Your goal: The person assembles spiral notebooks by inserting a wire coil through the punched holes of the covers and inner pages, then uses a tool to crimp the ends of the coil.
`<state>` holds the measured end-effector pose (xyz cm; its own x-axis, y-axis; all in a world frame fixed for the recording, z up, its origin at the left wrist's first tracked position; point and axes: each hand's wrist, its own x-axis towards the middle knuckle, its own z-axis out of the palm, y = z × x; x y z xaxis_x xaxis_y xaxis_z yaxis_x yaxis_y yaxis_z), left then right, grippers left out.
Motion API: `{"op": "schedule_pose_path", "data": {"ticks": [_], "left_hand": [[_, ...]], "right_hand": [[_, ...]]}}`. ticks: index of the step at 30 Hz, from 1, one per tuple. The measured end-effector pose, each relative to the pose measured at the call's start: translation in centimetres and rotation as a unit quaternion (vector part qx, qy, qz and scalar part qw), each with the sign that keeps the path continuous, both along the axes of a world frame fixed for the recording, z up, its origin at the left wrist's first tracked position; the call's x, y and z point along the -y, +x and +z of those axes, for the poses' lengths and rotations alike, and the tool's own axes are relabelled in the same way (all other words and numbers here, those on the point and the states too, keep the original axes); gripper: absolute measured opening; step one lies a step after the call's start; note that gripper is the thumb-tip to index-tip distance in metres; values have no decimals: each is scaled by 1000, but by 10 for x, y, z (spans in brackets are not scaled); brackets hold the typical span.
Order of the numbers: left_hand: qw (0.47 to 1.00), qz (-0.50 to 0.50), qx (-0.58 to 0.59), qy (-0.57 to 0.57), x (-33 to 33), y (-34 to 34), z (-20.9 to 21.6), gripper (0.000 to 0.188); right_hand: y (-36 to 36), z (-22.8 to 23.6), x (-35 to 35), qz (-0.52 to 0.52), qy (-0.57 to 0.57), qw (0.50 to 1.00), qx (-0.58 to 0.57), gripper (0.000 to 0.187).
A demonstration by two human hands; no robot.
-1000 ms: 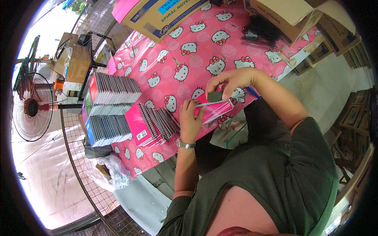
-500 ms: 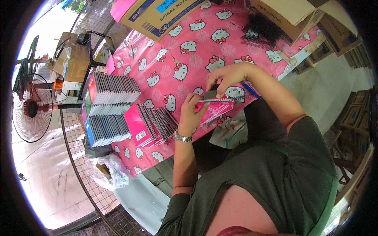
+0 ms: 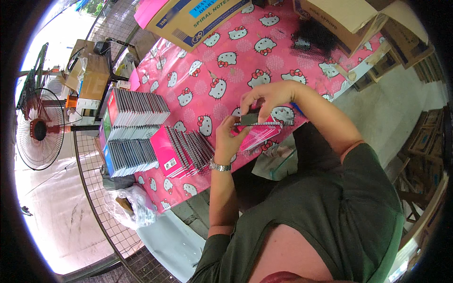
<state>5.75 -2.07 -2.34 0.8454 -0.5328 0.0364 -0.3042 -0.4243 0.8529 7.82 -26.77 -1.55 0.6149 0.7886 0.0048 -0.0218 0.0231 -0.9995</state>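
Observation:
A pink spiral notebook [image 3: 260, 135] lies near the table's front edge, its coil side facing away from me. My left hand [image 3: 228, 137], with a metal watch at the wrist, pinches the notebook's left end between thumb and fingers. From the right my right hand [image 3: 265, 100] reaches over and grips a small dark grey block [image 3: 250, 118], which rests against the coil edge. Left of my hands stand pink spiral notebooks [image 3: 181, 151] in a leaning row. Partly behind my right forearm is a blue object [image 3: 298, 108], too covered to name.
More spiral notebooks in stacks [image 3: 134, 132] stand at the table's left. A carton [image 3: 193, 23] sits at the back, and an open carton [image 3: 336, 21] at the back right beside loose black wire coils [image 3: 314, 40]. A fan [image 3: 40, 128] is at far left.
My right hand has moved a little left and nearer with the grey block, which now covers more of the coil's left part. My left hand keeps its grip on the notebook.

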Motion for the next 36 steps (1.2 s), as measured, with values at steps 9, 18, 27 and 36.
{"op": "schedule_pose_path", "data": {"ticks": [9, 18, 27, 36], "left_hand": [[989, 111, -66, -70, -1, -8, -2, 21], [965, 194, -27, -175, -18, -32, -31, 24], [959, 216, -3, -186, -16, -32, -33, 16], [964, 227, 77, -112, -16, -40, -30, 15]], "right_hand": [[1, -49, 50, -364, -371, 768, 374, 68], [-151, -83, 10, -463, -503, 664, 303, 60], [-148, -11, -61, -396, -180, 837, 334, 60], [-131, 4, -85, -381, -191, 838, 342, 62]]}}
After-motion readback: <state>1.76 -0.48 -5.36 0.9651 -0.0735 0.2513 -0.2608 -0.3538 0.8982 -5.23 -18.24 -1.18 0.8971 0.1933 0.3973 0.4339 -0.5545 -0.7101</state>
